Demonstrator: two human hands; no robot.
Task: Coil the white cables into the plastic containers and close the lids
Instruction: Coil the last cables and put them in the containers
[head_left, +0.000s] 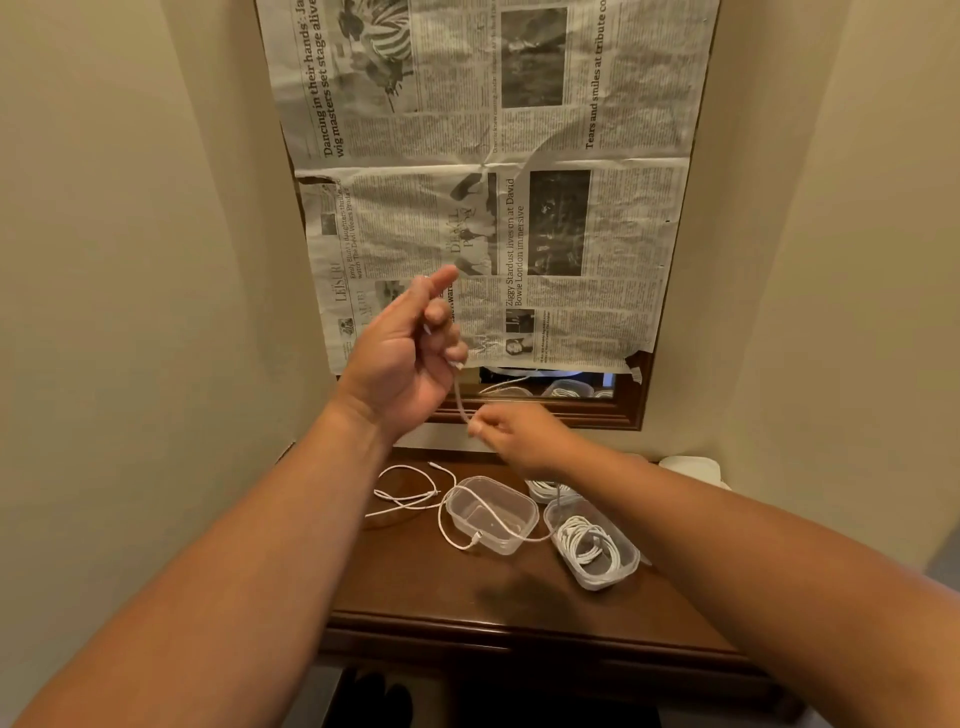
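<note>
My left hand (410, 343) is raised above the table with its fingers curled round a white cable (461, 397). That cable runs down to my right hand (519, 434), which pinches it lower down. Below them an open clear plastic container (491, 514) holds only a short stretch of cable, and the cable's plug end lies beside it. A second clear container (592, 545) to the right holds a coiled white cable. Another loose white cable (410, 491) lies on the table to the left.
The dark wooden table (467, 592) sits in a narrow alcove between cream walls. A mirror covered with newspaper (493, 182) hangs behind it. More coiled cable (545, 488) lies behind the containers, and a white object (693, 467) sits at the back right.
</note>
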